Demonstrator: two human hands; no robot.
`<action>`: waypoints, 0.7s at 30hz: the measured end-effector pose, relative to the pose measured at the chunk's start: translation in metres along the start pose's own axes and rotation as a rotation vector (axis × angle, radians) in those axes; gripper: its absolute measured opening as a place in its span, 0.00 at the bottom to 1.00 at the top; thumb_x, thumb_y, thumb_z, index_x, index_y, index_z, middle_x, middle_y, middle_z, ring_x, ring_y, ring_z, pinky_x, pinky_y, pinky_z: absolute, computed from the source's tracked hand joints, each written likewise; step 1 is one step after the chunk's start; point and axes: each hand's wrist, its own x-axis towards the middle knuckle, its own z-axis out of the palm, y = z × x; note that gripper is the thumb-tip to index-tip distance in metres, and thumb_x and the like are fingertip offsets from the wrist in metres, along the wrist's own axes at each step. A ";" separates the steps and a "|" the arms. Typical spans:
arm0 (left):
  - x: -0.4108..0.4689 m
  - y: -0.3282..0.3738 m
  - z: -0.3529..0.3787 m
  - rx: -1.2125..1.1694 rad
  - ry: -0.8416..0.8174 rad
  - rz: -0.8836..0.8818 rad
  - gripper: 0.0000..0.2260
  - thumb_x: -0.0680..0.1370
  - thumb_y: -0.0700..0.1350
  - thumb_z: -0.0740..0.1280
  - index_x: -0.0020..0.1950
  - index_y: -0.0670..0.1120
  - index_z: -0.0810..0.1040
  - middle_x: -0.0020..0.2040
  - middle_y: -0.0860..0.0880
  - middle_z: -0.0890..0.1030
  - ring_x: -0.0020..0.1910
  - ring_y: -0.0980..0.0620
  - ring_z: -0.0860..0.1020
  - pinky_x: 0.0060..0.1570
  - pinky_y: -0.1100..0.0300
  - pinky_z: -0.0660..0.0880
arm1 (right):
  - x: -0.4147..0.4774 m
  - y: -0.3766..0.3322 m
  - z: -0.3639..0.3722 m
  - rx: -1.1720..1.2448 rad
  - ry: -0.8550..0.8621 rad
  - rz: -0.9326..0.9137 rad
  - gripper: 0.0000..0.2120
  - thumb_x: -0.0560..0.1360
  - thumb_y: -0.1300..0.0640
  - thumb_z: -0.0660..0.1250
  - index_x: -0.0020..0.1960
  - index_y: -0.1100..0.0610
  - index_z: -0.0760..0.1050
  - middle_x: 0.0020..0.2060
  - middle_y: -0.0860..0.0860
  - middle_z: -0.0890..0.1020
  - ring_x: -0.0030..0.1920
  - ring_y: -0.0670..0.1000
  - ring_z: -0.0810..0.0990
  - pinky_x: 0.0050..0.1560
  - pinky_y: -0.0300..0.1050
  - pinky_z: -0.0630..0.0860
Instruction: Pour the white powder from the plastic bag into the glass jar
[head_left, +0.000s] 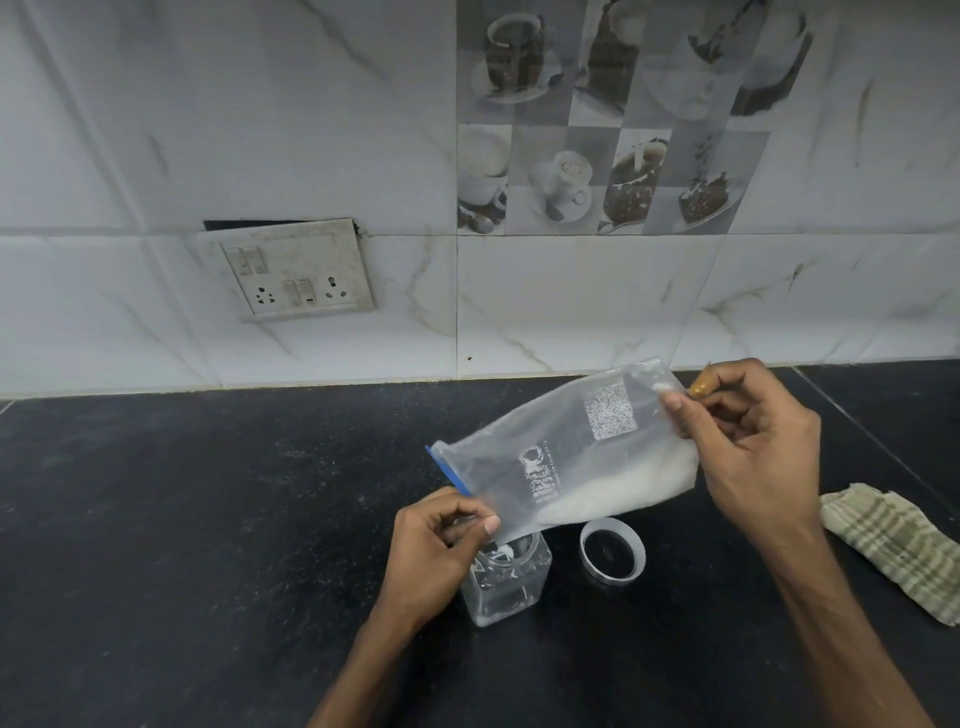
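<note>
A clear plastic zip bag (566, 447) with a blue strip at its mouth hangs tilted over the counter, its mouth end low at the left. White powder (623, 491) lies along the bag's lower edge. My left hand (441, 545) pinches the mouth corner just above the open glass jar (506, 582). My right hand (753, 441) grips the raised bottom end of the bag. A little white powder shows at the jar's opening and on its floor. The jar stands upright, partly hidden behind my left hand.
A round white lid (613, 551) lies on the black counter (208, 519) just right of the jar. A folded checked cloth (893, 545) rests at the right edge. A small brown object (701, 387) peeks out behind my right hand. A socket plate (296, 270) is on the tiled wall.
</note>
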 end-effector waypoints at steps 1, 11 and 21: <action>-0.001 0.000 0.001 -0.008 0.002 -0.006 0.11 0.74 0.31 0.75 0.40 0.47 0.87 0.40 0.51 0.85 0.39 0.58 0.84 0.42 0.67 0.79 | 0.000 0.001 -0.001 0.003 0.001 -0.006 0.07 0.72 0.46 0.74 0.44 0.44 0.76 0.39 0.43 0.83 0.38 0.46 0.84 0.41 0.48 0.83; -0.003 -0.001 -0.001 -0.027 0.018 -0.018 0.16 0.73 0.30 0.75 0.38 0.51 0.88 0.39 0.53 0.86 0.37 0.62 0.84 0.40 0.72 0.77 | -0.003 0.005 0.002 0.072 0.003 -0.014 0.08 0.72 0.41 0.74 0.45 0.41 0.79 0.39 0.43 0.84 0.38 0.44 0.84 0.42 0.36 0.81; -0.003 -0.001 -0.002 -0.011 0.041 0.018 0.17 0.73 0.31 0.75 0.39 0.54 0.88 0.40 0.53 0.86 0.39 0.61 0.84 0.41 0.72 0.78 | -0.005 0.006 0.006 0.080 0.034 -0.065 0.05 0.73 0.49 0.74 0.46 0.41 0.79 0.40 0.41 0.84 0.40 0.43 0.83 0.45 0.35 0.80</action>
